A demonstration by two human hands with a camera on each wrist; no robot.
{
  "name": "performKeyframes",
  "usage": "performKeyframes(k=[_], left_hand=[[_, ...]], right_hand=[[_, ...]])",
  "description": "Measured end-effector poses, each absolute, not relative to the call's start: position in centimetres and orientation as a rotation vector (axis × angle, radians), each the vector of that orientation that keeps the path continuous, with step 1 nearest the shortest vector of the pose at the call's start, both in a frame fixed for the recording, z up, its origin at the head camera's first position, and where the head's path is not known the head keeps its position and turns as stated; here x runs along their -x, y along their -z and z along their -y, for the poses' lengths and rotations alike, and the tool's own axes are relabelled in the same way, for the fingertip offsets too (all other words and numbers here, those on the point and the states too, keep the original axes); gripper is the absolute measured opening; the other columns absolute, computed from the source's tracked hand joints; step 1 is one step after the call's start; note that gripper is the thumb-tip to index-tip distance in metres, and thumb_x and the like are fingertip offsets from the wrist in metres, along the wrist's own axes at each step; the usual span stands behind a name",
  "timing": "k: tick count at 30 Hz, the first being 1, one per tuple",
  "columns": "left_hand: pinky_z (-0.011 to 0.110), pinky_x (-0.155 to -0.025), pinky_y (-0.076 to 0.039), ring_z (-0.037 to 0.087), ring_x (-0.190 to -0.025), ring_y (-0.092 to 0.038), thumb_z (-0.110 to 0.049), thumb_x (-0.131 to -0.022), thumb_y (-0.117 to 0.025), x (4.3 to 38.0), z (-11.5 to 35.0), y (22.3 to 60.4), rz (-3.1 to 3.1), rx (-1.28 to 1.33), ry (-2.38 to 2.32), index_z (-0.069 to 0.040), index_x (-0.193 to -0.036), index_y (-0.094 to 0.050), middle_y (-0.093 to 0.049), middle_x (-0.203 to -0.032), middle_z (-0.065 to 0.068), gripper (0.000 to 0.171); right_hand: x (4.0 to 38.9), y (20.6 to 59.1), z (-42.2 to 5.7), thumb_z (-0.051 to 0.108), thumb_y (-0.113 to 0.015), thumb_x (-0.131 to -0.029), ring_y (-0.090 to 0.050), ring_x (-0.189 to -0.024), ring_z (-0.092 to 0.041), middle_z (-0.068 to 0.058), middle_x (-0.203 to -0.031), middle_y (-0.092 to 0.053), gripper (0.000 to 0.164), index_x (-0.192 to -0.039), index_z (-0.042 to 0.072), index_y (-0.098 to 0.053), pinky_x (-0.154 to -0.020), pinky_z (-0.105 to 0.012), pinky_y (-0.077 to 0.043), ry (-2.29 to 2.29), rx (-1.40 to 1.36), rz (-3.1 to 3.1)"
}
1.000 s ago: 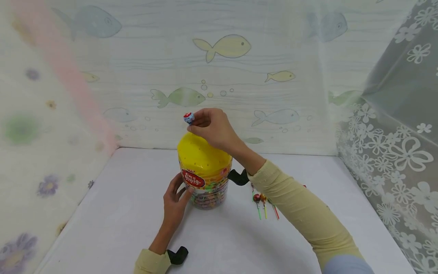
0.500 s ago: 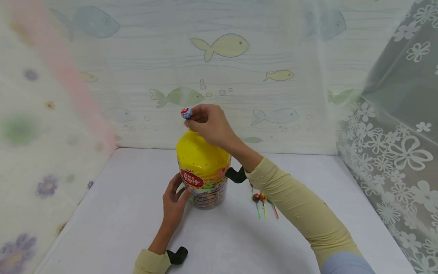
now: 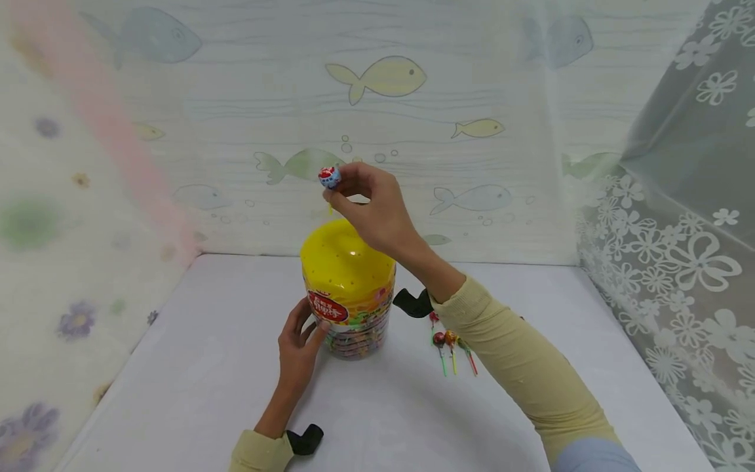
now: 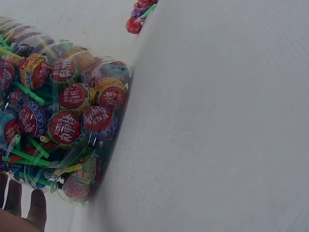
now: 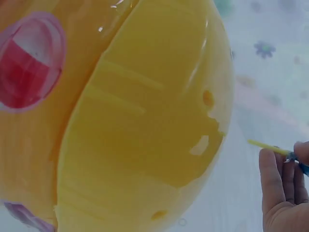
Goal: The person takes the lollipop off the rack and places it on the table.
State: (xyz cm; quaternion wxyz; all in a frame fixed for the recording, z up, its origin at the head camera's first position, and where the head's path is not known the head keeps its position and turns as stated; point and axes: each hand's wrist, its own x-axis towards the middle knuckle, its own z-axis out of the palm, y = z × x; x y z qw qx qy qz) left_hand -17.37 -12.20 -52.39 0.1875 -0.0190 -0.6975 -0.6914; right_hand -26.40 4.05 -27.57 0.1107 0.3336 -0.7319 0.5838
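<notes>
A large clear plastic jar of lollipops [image 3: 356,341] with a yellow lid [image 3: 339,262] stands upright on the white table. Several small holes dot that lid. My left hand [image 3: 299,344] holds the jar's left side, thumb at the front, the other fingers partly hidden around it. In the left wrist view, wrapped lollipops [image 4: 65,128] show through the jar wall near my fingertips. Above the lid, my right hand [image 3: 377,206] pinches a blue-and-red wrapped lollipop [image 3: 329,177] between thumb and fingers. Its yellow stick [image 5: 263,146] points down, the tip clear of the lid in the right wrist view.
Several loose lollipops [image 3: 451,339] lie on the table right of the jar, partly behind the right sleeve [image 3: 513,347]. Curtains with fish [image 3: 392,77] and flowers [image 3: 702,262] surround the white table [image 3: 413,419]. Black wrist mounts [image 3: 305,439] sit on both forearms.
My right hand has risen with the lollipop, and the lower end of its stick now shows above the lid. The left hand stays on the jar. The view has shifted slightly.
</notes>
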Motion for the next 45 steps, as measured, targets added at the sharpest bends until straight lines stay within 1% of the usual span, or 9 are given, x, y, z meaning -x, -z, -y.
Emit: performKeyframes(k=[5,10,18,23,30,33,40,45], left_hand=[[0.029,-0.114,-0.044,0.008,-0.140,-0.046,-0.005,-0.097,-0.066,17.3,12.2,52.4,1.973,0.041,1.948,-0.011,-0.153,-0.042,-0.049,-0.152,0.000,0.062],[0.031,-0.114,-0.044,0.009,-0.140,-0.046,-0.005,-0.097,-0.066,17.3,12.2,52.4,1.968,0.050,1.953,-0.011,-0.153,-0.042,-0.049,-0.152,0.000,0.062],[0.039,-0.116,-0.042,0.009,-0.140,-0.046,-0.004,-0.096,-0.066,17.4,12.2,52.3,1.970,0.041,1.954,-0.011,-0.153,-0.043,-0.050,-0.151,-0.002,0.062],[0.039,-0.116,-0.042,0.009,-0.140,-0.046,-0.004,-0.096,-0.067,17.4,12.2,52.3,1.970,0.047,1.952,-0.011,-0.153,-0.042,-0.049,-0.151,-0.001,0.062],[0.033,-0.114,-0.044,0.009,-0.140,-0.046,-0.005,-0.096,-0.067,17.4,12.3,52.4,1.973,0.042,1.941,-0.012,-0.153,-0.043,-0.049,-0.152,-0.001,0.062],[0.034,-0.115,-0.043,0.008,-0.140,-0.046,-0.005,-0.096,-0.067,17.4,12.3,52.4,1.974,0.040,1.939,-0.012,-0.153,-0.043,-0.049,-0.152,-0.001,0.062],[0.038,-0.115,-0.043,0.008,-0.140,-0.046,-0.005,-0.097,-0.067,17.4,12.3,52.4,1.982,0.041,1.943,-0.012,-0.153,-0.043,-0.049,-0.152,0.000,0.062],[0.038,-0.116,-0.043,0.009,-0.140,-0.045,-0.005,-0.097,-0.067,17.5,12.3,52.4,1.982,0.051,1.942,-0.013,-0.153,-0.043,-0.050,-0.152,-0.001,0.062]], right_hand=[[26.0,27.8,-4.7,0.004,-0.069,-0.095,-0.069,-0.093,-0.018,-0.012,-0.104,-0.070,0.019,-0.113,-0.002,-0.066,-0.090,-0.029,-0.059,-1.741,-0.989,2.092],[25.5,28.2,-5.7,0.004,-0.069,-0.095,-0.069,-0.093,-0.019,-0.012,-0.105,-0.070,0.021,-0.115,-0.002,-0.066,-0.087,-0.032,-0.061,-1.792,-0.954,2.067],[24.3,29.4,-7.5,0.003,-0.069,-0.095,-0.069,-0.096,-0.022,-0.015,-0.108,-0.069,0.024,-0.118,-0.004,-0.065,-0.090,-0.033,-0.061,-1.805,-0.921,2.038],[23.3,30.2,-8.8,0.001,-0.068,-0.095,-0.069,-0.097,-0.023,-0.017,-0.111,-0.069,0.024,-0.118,-0.004,-0.065,-0.091,-0.032,-0.060,-1.822,-0.874,2.032],[21.8,32.0,-10.9,-0.003,-0.068,-0.094,-0.068,-0.093,-0.021,-0.016,-0.107,-0.069,0.024,-0.117,-0.006,-0.065,-0.088,-0.031,-0.061,-1.870,-0.787,2.008],[21.2,33.0,-11.8,-0.004,-0.068,-0.093,-0.068,-0.093,-0.020,-0.013,-0.107,-0.070,0.023,-0.116,-0.006,-0.066,-0.087,-0.029,-0.061,-1.890,-0.751,2.007],[20.3,36.0,-14.1,-0.003,-0.071,-0.091,-0.069,-0.090,-0.017,0.002,-0.101,-0.072,0.022,-0.113,-0.004,-0.069,-0.083,-0.028,-0.062,-1.890,-0.634,2.068],[19.7,38.1,-15.8,-0.002,-0.071,-0.091,-0.069,-0.085,-0.012,0.006,-0.096,-0.072,0.020,-0.111,-0.004,-0.069,-0.082,-0.024,-0.061,-1.885,-0.533,2.104]])
